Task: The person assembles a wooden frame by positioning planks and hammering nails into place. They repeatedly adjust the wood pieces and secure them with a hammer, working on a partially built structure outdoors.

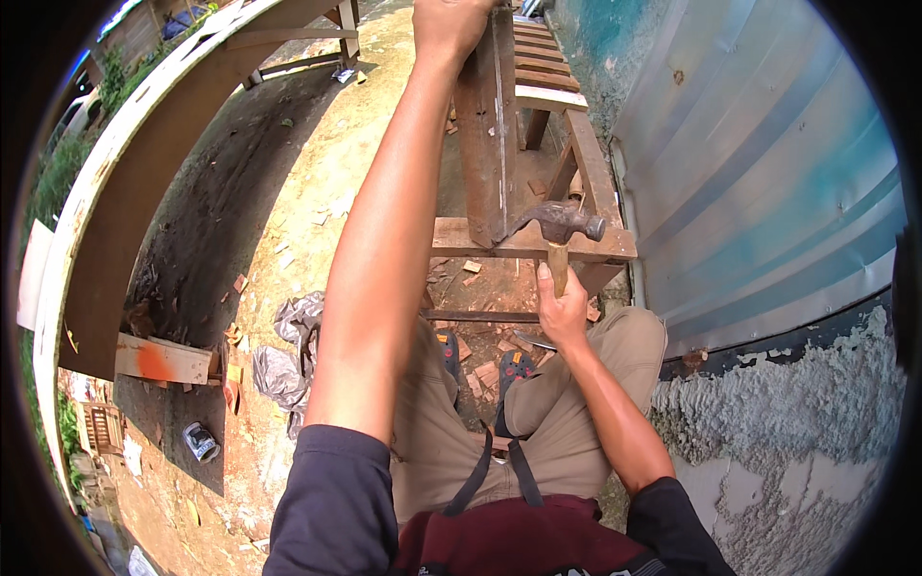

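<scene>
My right hand (564, 305) is closed around the wooden handle of a claw hammer (567, 224), thumb up along the handle. The hammer's head lies sideways, its claw pointing left to the near end of a long brown wooden plank (486, 144). Whether the claw touches the plank I cannot tell. That plank runs away from me, its near end over the crossbar of a wooden frame (600, 247). With my left arm stretched far forward, my left hand (449, 27) grips the plank's far part at the top edge; its fingertips are partly hidden.
Several slats (538, 60) lie across the frame's far part. A corrugated metal sheet (759, 182) stands close on the right, above a rough wall. To the left are a large wooden table (96, 221), a crumpled grey plastic bag (280, 374) and a can (201, 443). Wood chips litter the ground.
</scene>
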